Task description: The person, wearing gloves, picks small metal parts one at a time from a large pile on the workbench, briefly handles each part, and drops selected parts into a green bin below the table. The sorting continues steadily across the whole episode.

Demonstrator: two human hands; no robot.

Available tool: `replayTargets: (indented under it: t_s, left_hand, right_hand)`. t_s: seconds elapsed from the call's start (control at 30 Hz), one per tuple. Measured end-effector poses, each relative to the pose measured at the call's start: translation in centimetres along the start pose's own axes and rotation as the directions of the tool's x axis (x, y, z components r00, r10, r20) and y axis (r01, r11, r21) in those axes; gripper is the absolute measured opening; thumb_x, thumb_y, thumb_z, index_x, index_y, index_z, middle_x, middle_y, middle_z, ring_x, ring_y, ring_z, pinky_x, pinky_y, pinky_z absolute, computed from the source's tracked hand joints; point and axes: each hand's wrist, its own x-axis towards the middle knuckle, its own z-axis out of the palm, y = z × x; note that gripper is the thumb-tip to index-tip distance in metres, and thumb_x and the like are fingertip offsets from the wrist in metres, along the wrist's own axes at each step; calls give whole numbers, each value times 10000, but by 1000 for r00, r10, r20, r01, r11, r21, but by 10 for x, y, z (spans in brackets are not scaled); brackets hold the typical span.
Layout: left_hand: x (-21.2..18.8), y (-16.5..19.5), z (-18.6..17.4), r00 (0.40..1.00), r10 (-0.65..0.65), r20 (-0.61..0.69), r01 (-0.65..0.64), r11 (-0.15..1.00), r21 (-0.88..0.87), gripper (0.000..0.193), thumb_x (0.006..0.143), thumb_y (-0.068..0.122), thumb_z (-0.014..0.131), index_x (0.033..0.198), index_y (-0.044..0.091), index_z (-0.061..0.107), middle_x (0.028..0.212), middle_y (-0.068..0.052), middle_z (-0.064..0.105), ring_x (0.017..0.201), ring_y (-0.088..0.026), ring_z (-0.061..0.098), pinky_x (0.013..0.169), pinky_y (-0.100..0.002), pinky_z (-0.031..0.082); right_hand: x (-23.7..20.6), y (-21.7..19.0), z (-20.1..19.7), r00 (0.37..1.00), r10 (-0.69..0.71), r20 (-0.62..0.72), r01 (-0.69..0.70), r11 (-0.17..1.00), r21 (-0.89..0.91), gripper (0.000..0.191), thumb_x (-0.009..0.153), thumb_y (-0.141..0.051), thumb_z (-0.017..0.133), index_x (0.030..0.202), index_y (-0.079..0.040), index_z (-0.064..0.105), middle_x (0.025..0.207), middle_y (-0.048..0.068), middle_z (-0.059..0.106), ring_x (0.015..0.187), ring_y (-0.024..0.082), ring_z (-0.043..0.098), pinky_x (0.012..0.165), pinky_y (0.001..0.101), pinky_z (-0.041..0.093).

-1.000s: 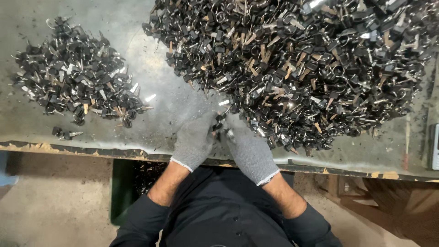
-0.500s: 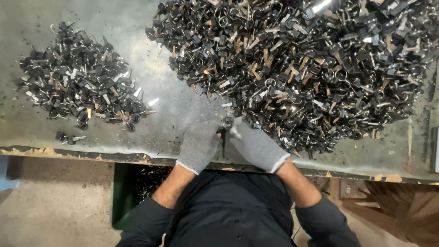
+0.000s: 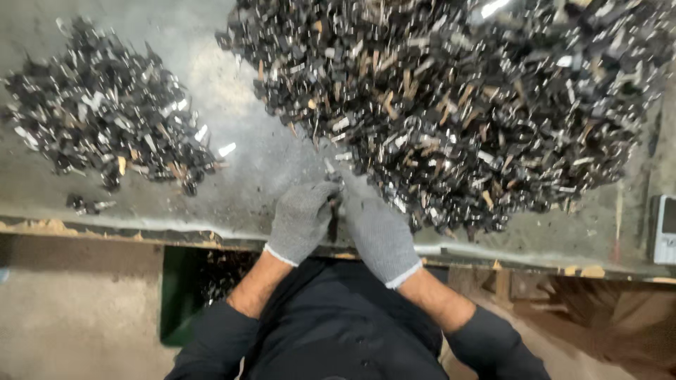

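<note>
Both gloved hands, left hand [image 3: 301, 219] and right hand [image 3: 377, 229], pinch one small metal piece [image 3: 332, 211]: probably light, stiff, sharp-edged; gripped by its ends.

A small dark metal piece [image 3: 332, 211] sits pinched between the 2 gloved hands, upright and narrow, mostly hidden by the fingers; its exact shape cannot be told. It is held just above the near edge of the bench [image 3: 267, 169], right beside the nearest fringe of the large heap of similar dark and silvery metal pieces [image 3: 451, 105].
</note>
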Motion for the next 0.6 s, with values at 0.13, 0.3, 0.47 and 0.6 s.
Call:
replayTargets:
  t_s: [0.13,0.3,0.47,0.6]
  left_hand:
    - [-7,4,2,993,108,-50,-105,992,75,395,766,-33,642,1144,79,673,998,-122,725,908,-342,701,815,-447,555]
    - [-13,8,1,998,-27,-57,38,981,189,403,751,56,770,1150,76,723,855,-103,690,771,-325,657,701,-467,521]
    - [-19,10,6,992,39,-124,9,932,362,204,719,137,831,841,111,669,776,-121,629,726,-360,617,649,-491,477]
    - [-23,4,7,985,84,-147,-46,969,245,188,721,111,803,801,119,634,750,-93,621,685,-339,606,630,-480,464]
  right_hand:
    - [0,3,17,984,38,173,-79,968,239,431,898,-187,646,1272,12,565,1047,193,695,901,320,732,629,427,607]
    - [4,17,14,895,210,394,-394,788,474,415,1043,-321,603,1280,7,511,915,238,722,838,409,710,665,490,577]
    - [-4,9,-6,881,187,435,-350,875,333,423,1017,-260,544,1351,-16,459,892,203,719,708,353,734,581,457,599]
    - [-12,8,-6,894,148,422,-294,906,305,496,1019,-220,550,1463,-45,414,965,168,698,763,320,737,614,448,593]
